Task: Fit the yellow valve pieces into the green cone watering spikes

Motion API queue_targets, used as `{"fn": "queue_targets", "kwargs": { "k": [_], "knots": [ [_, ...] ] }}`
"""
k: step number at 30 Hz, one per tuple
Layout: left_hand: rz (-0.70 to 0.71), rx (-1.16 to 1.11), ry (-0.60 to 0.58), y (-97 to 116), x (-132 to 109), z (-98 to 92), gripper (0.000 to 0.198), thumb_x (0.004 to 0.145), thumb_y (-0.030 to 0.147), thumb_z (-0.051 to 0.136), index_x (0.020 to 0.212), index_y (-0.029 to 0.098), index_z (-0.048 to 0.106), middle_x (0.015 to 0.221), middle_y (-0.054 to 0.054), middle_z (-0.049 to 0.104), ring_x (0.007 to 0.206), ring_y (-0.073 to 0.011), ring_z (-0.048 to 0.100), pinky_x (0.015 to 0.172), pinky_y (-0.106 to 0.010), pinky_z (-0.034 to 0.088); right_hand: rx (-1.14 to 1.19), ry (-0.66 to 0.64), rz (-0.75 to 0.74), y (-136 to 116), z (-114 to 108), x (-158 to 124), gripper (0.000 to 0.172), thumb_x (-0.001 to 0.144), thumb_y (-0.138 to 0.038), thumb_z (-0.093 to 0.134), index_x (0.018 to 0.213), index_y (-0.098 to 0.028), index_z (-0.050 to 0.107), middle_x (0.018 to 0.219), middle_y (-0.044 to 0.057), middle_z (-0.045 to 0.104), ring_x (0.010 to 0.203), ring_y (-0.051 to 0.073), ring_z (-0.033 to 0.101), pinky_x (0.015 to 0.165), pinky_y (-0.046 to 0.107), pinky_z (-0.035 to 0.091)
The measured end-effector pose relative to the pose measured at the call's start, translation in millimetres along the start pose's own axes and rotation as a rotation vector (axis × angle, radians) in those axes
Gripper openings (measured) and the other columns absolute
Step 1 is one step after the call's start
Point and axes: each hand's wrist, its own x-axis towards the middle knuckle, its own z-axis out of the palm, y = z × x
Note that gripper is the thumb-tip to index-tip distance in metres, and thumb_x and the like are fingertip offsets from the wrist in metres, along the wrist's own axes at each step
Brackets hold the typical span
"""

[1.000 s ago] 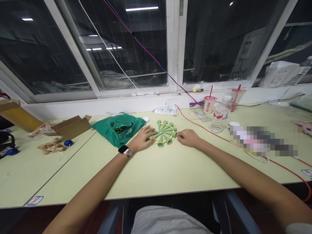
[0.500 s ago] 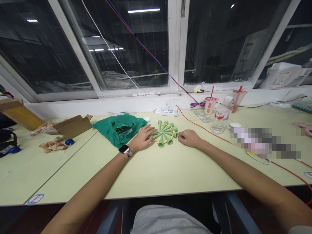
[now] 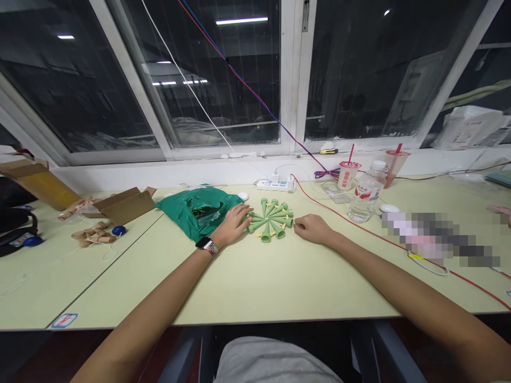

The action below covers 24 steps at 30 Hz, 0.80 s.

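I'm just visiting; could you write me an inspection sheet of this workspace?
Surface: pale green table, a seam crossing its left part.
Job's things: green cones with yellow bits, fanned in a ring, wide ends outward.
Clutter: green bag with a hole, wooden pieces, bottle.
Grips: left hand open, right hand curled, flanking the cones; contact unclear.
Cables: red cable near the power strip.
Surroundings: dark windows behind.

Reads to me as a workroom, perhaps an office: tables [image 3: 239,290] butted together, sticker [image 3: 64,320] near one edge, power strip [image 3: 276,185] by the wall [image 3: 191,173]. Cables [image 3: 263,103] cross a dark window [image 3: 351,69]; cutter [image 3: 329,151] at its foot.
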Motion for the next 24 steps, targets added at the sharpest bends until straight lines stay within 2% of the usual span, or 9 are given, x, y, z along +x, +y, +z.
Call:
{"fn": "queue_targets", "kwargs": {
  "k": [12, 24],
  "knots": [
    [0.003, -0.001, -0.028, -5.3, 0.7, 2.9, 0.058, 0.111, 0.054, 0.032, 0.154, 0.022, 0.053, 0.165, -0.013, 0.046, 0.158, -0.0316, 0.032, 0.131, -0.056, 0.027, 0.0, -0.023, 0.012, -0.4, -1.0, 0.7, 0.028, 0.099, -0.027, 0.049, 0.074, -0.02, 0.062, 0.077, 0.004, 0.07, 0.073, 0.018, 0.058, 0.064, 0.03, 0.025],
    [-0.007, -0.013, -0.077, -3.1, 1.6, 2.9, 0.061, 0.11, 0.057, 0.03, 0.156, 0.022, 0.051, 0.167, -0.012, 0.043, 0.16, -0.032, 0.028, 0.132, -0.057, 0.024, 0.009, -0.016, 0.0, 1.2, -1.0, -0.7, 0.029, 0.099, -0.027, 0.048, 0.074, -0.02, 0.061, 0.076, 0.003, 0.069, 0.072, 0.017, 0.057, 0.064, 0.03, 0.025]
  ]
}}
